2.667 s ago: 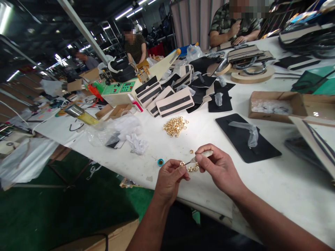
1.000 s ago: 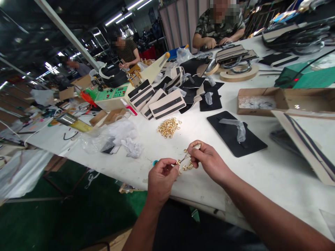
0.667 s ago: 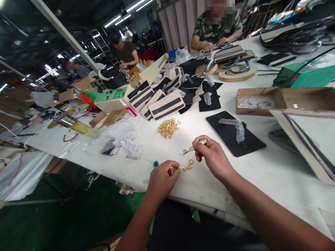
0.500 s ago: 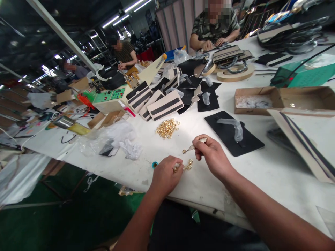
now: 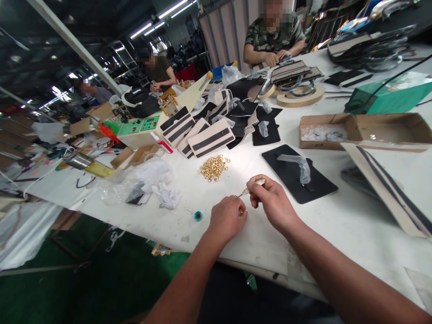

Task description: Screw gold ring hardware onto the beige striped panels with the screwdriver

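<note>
My right hand [image 5: 268,195] is closed round the white handle of a thin tool [image 5: 248,190] with a narrow metal shaft; its exact kind is unclear. The shaft's tip meets the curled fingers of my left hand [image 5: 226,219]. Gold metal glints between those fingers, where my left hand is closed on a small gold fitting [image 5: 240,212], mostly hidden. Just beyond both hands lies a heap of small gold fittings [image 5: 213,168] on the white table [image 5: 189,193]. A small round teal item [image 5: 198,216] rests left of my left hand.
A black panel [image 5: 299,173] with a plastic-wrapped handle lies right of my right hand. Beyond it stands a cardboard box [image 5: 324,143] with small clear pieces. Striped panels [image 5: 211,137] are piled behind the fittings. Crumpled plastic [image 5: 165,191] lies left. A person [image 5: 275,38] sits across the table.
My left hand has shifted right and up to the tool's tip, covering the loose gold fittings that lay beside it. The right hand has barely moved. The teal item shows more fully.
</note>
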`<state>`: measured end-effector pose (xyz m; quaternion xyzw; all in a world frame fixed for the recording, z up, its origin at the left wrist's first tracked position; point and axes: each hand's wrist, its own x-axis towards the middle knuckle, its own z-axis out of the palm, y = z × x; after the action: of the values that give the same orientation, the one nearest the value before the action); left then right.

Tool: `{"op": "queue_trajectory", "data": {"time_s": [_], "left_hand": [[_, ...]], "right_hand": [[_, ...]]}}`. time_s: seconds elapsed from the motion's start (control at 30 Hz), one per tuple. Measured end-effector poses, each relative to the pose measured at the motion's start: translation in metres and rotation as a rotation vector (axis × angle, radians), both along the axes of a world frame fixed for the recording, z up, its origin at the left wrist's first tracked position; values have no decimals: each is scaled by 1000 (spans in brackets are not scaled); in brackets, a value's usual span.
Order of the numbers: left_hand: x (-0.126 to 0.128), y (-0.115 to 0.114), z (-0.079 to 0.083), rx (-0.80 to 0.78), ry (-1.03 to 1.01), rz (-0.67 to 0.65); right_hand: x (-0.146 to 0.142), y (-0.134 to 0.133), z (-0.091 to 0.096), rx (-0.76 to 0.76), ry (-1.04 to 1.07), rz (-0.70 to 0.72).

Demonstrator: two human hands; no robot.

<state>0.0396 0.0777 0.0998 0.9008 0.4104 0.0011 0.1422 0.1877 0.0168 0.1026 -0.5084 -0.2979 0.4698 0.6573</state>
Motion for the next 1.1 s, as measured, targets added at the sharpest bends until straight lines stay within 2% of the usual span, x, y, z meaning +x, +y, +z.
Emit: {"op": "queue_trajectory", "data": {"time_s": [0.1,0.23,0.37,0.5,0.7,0.87,1.1], "left_hand": [[-11,0,-5,-86,-216,91],[-35,1,-4,-352,-619,330],[-56,-4,3,-490,-753,443],[-60,-13,8,-715,-966,588],[-55,-25,9,-906,-1348,768],[-52,-33,10,-1042,-1489,839],[-49,-36,9,-1110,-1553,847]], "right_hand": [[1,-1,-1,6,16,-11],[1,-2,-4,9,14,-16],[-7,-5,-5,-12,-24,34],[-17,-9,-4,-27,-69,111],[-24,-12,-6,26,-70,126],[-26,-14,-3,51,-131,134],[-27,-17,0,69,-169,101]]}}
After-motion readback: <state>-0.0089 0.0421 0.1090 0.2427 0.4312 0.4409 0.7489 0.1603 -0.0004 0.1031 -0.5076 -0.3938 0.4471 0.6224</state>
